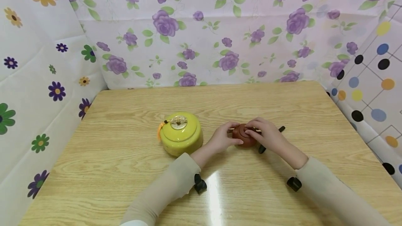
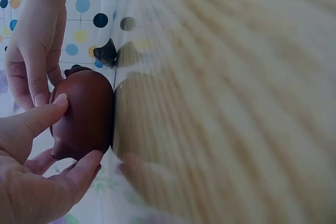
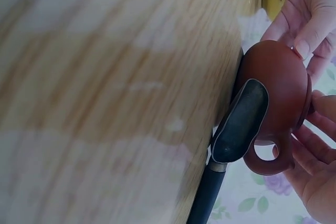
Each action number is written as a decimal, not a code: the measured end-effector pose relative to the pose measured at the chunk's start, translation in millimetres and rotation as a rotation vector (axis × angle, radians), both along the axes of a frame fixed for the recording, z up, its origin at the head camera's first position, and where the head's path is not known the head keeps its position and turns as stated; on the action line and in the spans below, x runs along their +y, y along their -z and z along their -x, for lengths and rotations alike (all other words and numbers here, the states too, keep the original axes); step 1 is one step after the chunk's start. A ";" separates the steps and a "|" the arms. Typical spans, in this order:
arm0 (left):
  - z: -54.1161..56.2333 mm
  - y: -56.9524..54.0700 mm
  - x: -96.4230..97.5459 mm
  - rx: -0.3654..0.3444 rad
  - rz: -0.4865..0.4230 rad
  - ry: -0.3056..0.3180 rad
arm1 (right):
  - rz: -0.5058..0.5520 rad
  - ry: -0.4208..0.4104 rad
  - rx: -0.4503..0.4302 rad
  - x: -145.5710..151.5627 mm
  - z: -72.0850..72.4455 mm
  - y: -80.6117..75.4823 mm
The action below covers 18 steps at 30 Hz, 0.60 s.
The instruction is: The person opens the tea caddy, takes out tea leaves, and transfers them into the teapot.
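- Purple-flowered cloth [image 1: 188, 27] hung behind a wood-grained table [image 1: 132, 128], where a teapot [image 3: 278, 82] stood upright, to the right of a yellow jar [image 1: 182, 138].
- Small, rounded and reddish brown, with a dull surface, the teapot had a looped handle [image 3: 287, 150], a short spout [image 2: 63, 149] and a flattish lid [image 3: 307, 103].
- Thumb and fingers of the left hand [image 1: 221, 139] held the body at its spout side.
- Above it, the right hand [image 1: 267, 135] held the lid in a narrow pinch.
- Just beside the handle side lay a dark scoop [image 3: 241, 124], partly covered by the right hand in the head view.
- Fingers hid most of the lid's top; whether it sat fully down was hard to tell.
- The right wrist view cut off the scoop's lower end.
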<state>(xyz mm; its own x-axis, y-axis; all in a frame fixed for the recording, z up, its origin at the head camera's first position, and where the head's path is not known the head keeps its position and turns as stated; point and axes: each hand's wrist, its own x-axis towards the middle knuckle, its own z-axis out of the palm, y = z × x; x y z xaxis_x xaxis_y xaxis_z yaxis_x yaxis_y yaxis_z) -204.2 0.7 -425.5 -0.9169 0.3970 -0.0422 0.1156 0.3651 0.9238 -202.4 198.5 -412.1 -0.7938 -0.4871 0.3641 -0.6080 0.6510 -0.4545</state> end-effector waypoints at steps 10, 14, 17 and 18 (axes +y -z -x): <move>5.8 2.9 -3.1 -0.008 -0.011 0.052 | 0.038 0.005 0.013 2.4 0.0 2.7; 8.4 3.8 -4.5 -0.010 -0.020 0.075 | 0.078 0.010 0.085 5.0 -0.2 4.9; 9.3 3.3 -5.5 -0.016 -0.021 0.083 | 0.102 0.000 0.140 6.3 -1.5 4.0; 9.3 2.9 -5.8 -0.017 -0.017 0.084 | 0.106 -0.004 0.149 6.6 -2.2 3.3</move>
<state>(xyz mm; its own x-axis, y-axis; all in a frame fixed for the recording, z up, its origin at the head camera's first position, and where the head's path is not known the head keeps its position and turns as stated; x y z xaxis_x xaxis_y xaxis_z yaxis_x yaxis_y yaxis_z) -213.5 -5.1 -428.4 -0.8795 0.4733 -0.0501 0.1293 0.3389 0.9319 -200.1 205.1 -415.4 -0.7255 -0.4422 0.5274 -0.6760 0.6018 -0.4253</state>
